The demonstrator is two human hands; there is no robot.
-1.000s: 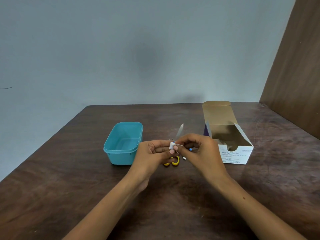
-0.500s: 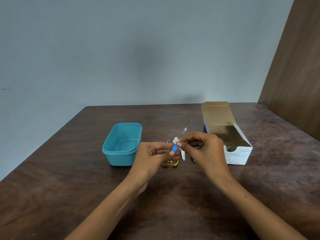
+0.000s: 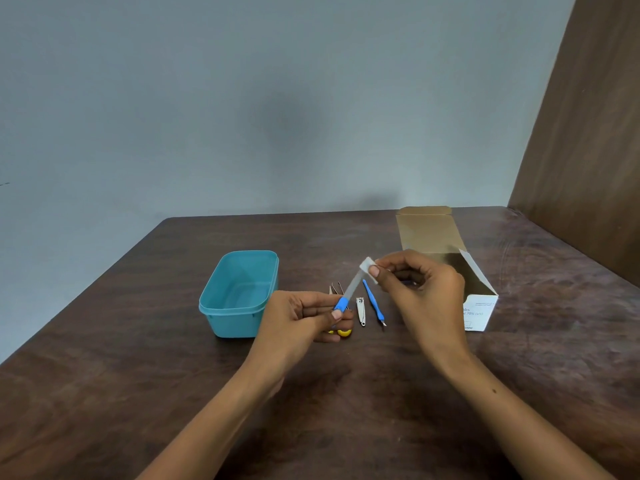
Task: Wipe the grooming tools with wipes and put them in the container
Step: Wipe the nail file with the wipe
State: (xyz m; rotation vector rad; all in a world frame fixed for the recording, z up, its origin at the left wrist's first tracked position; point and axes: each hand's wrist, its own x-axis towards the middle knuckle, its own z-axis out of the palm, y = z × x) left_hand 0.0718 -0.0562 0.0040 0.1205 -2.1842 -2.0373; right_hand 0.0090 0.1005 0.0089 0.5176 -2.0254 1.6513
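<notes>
My left hand (image 3: 301, 318) pinched the nail file (image 3: 349, 289) by its blue handle, right hand (image 3: 420, 289) pinching the wipe (image 3: 367, 268) at its tip; I judged the wipe could slide off there.

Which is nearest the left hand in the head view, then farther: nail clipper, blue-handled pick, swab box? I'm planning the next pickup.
1. Nail clipper, just right of the left hand.
2. Blue-handled pick, right of the clipper.
3. Swab box, far right.

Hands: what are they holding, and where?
Left hand grips the nail file by its blue handle. Right hand pinches a white wipe around the file's tip.
</notes>
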